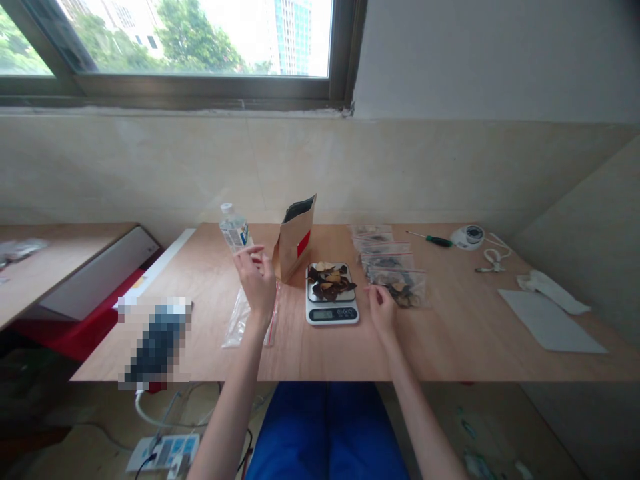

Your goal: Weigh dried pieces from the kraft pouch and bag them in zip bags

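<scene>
A white digital kitchen scale stands in the middle of the table, with a heap of dried brown and tan pieces on its plate. My left hand is raised left of the scale, fingers loosely bent and apart, with nothing visible in them. Behind it are a clear plastic bottle and an open brown paper bag, which stands upright. Below it lie clear zip bags. Just right of the scale, my right hand has its fingertips pinched together; what they hold, if anything, is too small to tell.
Several filled zip bags lie in an overlapping row at right. Farther right are a green-handled screwdriver, a white dome camera with its cable, and a white sheet. A blurred-out dark device lies near the left front edge.
</scene>
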`<state>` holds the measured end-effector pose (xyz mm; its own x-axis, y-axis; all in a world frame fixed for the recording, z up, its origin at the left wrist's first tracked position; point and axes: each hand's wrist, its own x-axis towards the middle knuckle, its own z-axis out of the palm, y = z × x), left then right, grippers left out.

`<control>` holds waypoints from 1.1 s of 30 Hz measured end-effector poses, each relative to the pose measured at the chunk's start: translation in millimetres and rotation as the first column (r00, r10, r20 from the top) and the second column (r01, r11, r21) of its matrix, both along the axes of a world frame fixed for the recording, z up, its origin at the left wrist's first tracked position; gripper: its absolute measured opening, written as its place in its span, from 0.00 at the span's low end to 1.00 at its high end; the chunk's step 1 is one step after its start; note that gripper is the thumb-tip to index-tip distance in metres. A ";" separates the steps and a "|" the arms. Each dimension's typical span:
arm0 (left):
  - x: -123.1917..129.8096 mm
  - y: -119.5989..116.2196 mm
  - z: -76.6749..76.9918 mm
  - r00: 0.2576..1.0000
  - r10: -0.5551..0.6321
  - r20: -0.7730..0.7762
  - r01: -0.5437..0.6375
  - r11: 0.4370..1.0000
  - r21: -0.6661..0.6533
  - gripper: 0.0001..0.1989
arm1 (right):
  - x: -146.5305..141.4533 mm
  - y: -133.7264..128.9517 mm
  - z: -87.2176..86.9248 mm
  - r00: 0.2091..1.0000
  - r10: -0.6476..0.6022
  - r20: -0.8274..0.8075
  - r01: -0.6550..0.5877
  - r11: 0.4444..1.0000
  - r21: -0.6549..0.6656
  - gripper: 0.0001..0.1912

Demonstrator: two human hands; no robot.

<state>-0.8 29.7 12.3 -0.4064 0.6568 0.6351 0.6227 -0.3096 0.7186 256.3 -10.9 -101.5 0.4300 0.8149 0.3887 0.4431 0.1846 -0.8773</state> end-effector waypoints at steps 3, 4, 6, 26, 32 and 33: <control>-15.2 -29.0 -47.4 0.991 -0.061 -0.118 0.026 0.961 -0.276 0.07 | 0.2 0.2 -0.3 1.000 0.001 -0.011 -0.001 1.000 -0.008 0.18; -19.7 -39.0 -61.0 0.987 -0.067 -0.149 0.014 0.943 -0.334 0.07 | 0.4 0.4 -0.7 1.000 -0.001 -0.014 0.001 1.000 -0.008 0.19; -26.1 -57.4 -81.8 0.978 -0.091 -0.186 0.010 0.918 -0.397 0.09 | 0.9 0.7 -1.6 1.000 -0.004 -0.018 0.004 1.000 -0.008 0.19; -32.4 -90.6 -70.1 0.996 -0.050 -0.075 0.012 0.897 -0.441 0.13 | -29.6 -31.0 26.0 0.994 0.053 -0.094 -0.054 0.998 -0.014 0.19; 7.7 -119.5 -40.9 0.999 0.016 -0.037 -0.022 0.986 -0.163 0.09 | -112.4 -69.8 67.9 0.857 0.448 -0.254 -0.477 0.877 -0.064 0.14; 13.7 -122.9 -39.6 0.999 -0.038 -0.017 0.035 0.987 -0.157 0.08 | -124.1 -71.8 73.4 0.829 0.471 -0.301 -0.510 0.858 -0.062 0.15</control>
<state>12.9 -93.2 -27.3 -0.3688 0.7630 0.5309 0.6280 -0.2166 0.7475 132.2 -82.7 -28.1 0.0303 0.9813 0.1900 0.0728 0.1874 -0.9796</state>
